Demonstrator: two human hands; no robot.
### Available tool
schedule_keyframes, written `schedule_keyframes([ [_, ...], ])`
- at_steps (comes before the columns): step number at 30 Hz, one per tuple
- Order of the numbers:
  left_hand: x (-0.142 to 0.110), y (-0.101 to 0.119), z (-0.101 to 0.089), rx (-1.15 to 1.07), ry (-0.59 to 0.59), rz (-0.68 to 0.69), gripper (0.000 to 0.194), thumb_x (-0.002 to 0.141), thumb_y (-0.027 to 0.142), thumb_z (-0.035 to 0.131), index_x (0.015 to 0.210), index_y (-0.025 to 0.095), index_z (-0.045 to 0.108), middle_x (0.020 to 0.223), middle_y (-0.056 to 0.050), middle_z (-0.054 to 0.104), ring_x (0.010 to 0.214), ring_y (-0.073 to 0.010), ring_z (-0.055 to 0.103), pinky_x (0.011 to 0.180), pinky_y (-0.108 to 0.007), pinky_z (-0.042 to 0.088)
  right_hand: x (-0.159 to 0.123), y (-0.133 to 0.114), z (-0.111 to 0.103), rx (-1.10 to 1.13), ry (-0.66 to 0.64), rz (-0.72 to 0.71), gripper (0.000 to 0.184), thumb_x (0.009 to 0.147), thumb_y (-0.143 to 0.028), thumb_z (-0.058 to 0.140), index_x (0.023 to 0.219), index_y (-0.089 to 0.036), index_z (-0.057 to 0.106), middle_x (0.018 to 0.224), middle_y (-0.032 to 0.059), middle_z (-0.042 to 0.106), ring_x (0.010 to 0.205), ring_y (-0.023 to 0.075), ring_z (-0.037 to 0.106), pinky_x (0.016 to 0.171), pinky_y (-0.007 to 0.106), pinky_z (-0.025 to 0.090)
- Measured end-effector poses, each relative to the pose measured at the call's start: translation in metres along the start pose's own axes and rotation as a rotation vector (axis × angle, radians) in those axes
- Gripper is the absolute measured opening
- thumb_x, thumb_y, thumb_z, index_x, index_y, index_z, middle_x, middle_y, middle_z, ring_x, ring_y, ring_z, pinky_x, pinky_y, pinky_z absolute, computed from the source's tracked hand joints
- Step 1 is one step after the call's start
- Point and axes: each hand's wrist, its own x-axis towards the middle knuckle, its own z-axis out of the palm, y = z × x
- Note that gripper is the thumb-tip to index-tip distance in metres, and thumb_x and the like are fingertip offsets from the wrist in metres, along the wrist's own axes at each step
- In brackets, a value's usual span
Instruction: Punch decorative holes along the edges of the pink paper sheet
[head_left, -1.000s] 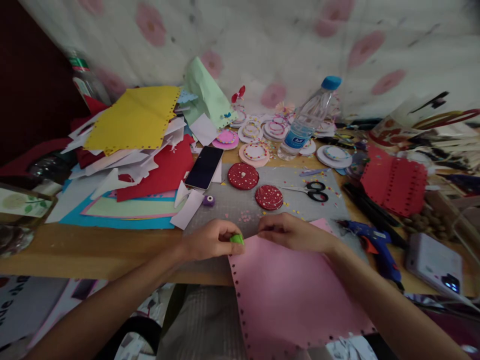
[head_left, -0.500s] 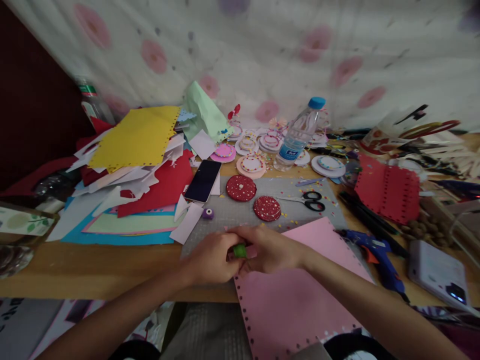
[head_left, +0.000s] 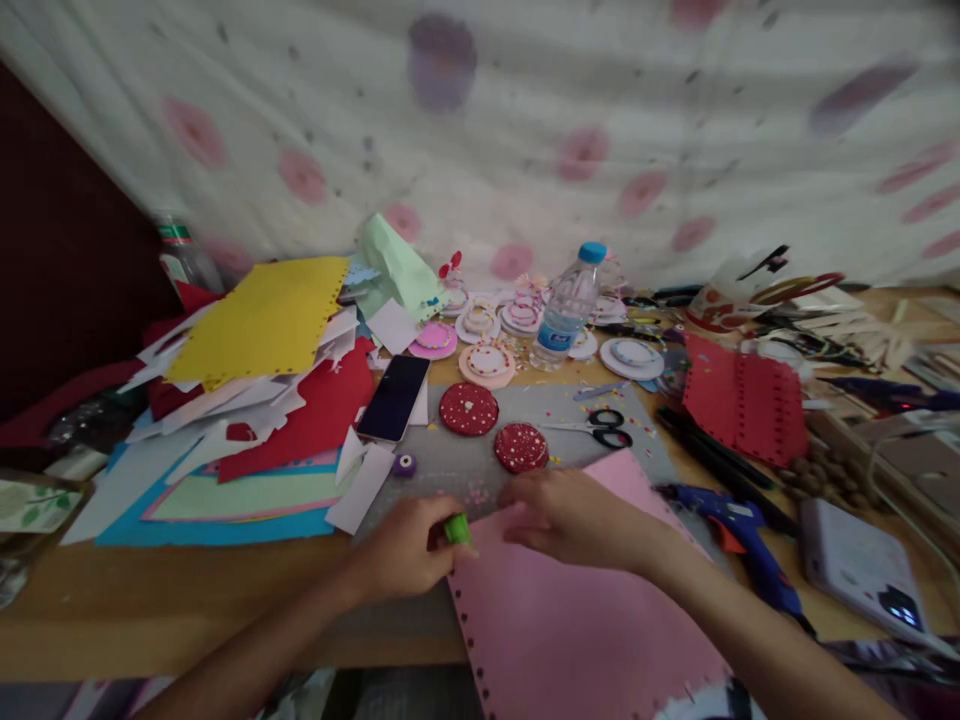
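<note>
My left hand (head_left: 409, 548) is closed around a small green craft punch (head_left: 457, 530) at the left corner of a pink sheet of paper (head_left: 577, 620). Small holes run along that sheet's edges. Over the sheet's upper part is my right hand (head_left: 566, 515), its fingers loosely bent and apart with nothing seen in them. Whether its fingertips touch the paper I cannot tell. Tiny pink cut-outs (head_left: 476, 493) lie on the grey mat (head_left: 420, 490) between the hands. A purple craft punch (head_left: 405, 465) stands on the mat, farther back.
Two red speckled discs (head_left: 469, 409) and scissors (head_left: 607, 430) lie behind the hands. At left are a phone (head_left: 394, 398) and a yellow sheet (head_left: 262, 320) on piled paper. A water bottle (head_left: 566, 310) stands behind. A blue glue gun (head_left: 750, 520) and power bank (head_left: 862, 560) sit right.
My hands have moved apart. The green punch stays in my left hand, while my right hand has come off it. Small pink cut-outs now show on the mat. The view has tilted up.
</note>
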Motion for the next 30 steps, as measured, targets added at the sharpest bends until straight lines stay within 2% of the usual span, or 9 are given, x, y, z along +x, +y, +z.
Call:
schedule_keyframes([
  [1, -0.002, -0.002, 0.0, -0.021, -0.009, -0.018, 0.014, 0.076, 0.028, 0.064, 0.083, 0.016, 0.065, 0.074, -0.001, 0.063, 0.067, -0.0147, 0.054, 0.059, -0.024, 0.036, -0.004, 0.003, 0.0, -0.013, -0.001, 0.018, 0.015, 0.089, -0.028, 0.057, 0.094, -0.019, 0.067, 0.09, 0.0068, 0.072, 0.085, 0.022, 0.067, 0.069, 0.028, 0.043],
  [3, -0.003, -0.005, -0.001, -0.103, -0.047, -0.042, 0.016, 0.075, 0.029, 0.066, 0.083, 0.016, 0.064, 0.073, 0.0, 0.06, 0.067, -0.0141, 0.052, 0.059, -0.024, 0.035, -0.009, 0.008, 0.001, 0.001, 0.004, 0.016, 0.017, 0.091, -0.021, 0.052, 0.086, -0.018, 0.068, 0.086, 0.006, 0.072, 0.083, 0.0197, 0.067, 0.069, 0.027, 0.042],
  [8, 0.003, -0.008, -0.004, -0.322, -0.182, -0.038, 0.025, 0.075, 0.037, 0.066, 0.086, 0.014, 0.062, 0.074, 0.001, 0.053, 0.067, -0.0127, 0.048, 0.059, -0.023, 0.035, -0.004, 0.006, 0.008, 0.14, 0.024, -0.035, 0.018, 0.091, -0.019, 0.052, 0.088, -0.016, 0.069, 0.086, 0.006, 0.072, 0.08, 0.0168, 0.064, 0.07, 0.025, 0.042],
  [12, 0.012, -0.008, -0.005, -0.407, -0.236, -0.06, 0.034, 0.076, 0.047, 0.065, 0.085, 0.014, 0.06, 0.069, 0.003, 0.047, 0.061, -0.0105, 0.042, 0.053, -0.021, 0.031, 0.004, 0.004, 0.012, 0.295, 0.056, -0.035, 0.017, 0.088, -0.017, 0.053, 0.087, -0.016, 0.07, 0.084, 0.0048, 0.071, 0.076, 0.0149, 0.062, 0.067, 0.023, 0.043],
  [15, 0.015, -0.008, -0.006, -0.45, -0.239, -0.078, 0.034, 0.076, 0.048, 0.067, 0.083, 0.015, 0.06, 0.068, 0.004, 0.045, 0.062, -0.0102, 0.041, 0.054, -0.021, 0.03, 0.007, 0.004, 0.014, 0.372, 0.086, 0.007, 0.015, 0.085, -0.016, 0.054, 0.084, -0.016, 0.069, 0.079, 0.0035, 0.069, 0.071, 0.0144, 0.06, 0.063, 0.023, 0.042],
  [22, 0.016, -0.006, -0.009, -0.538, -0.235, -0.118, 0.033, 0.078, 0.046, 0.066, 0.088, 0.015, 0.063, 0.078, 0.002, 0.054, 0.074, -0.0129, 0.049, 0.067, -0.023, 0.037, 0.01, 0.012, 0.018, 0.422, 0.143, 0.054, 0.017, 0.084, -0.013, 0.051, 0.08, -0.016, 0.066, 0.074, 0.0019, 0.066, 0.069, 0.0137, 0.058, 0.061, 0.022, 0.041],
  [30, 0.02, -0.006, -0.011, -0.552, -0.225, -0.168, 0.044, 0.079, 0.047, 0.067, 0.109, 0.016, 0.061, 0.088, 0.001, 0.057, 0.078, -0.0129, 0.05, 0.067, -0.023, 0.038, 0.011, 0.009, 0.022, 0.345, 0.233, 0.079, 0.017, 0.084, -0.015, 0.051, 0.079, -0.015, 0.067, 0.071, 0.0036, 0.066, 0.064, 0.0142, 0.056, 0.059, 0.024, 0.037],
])
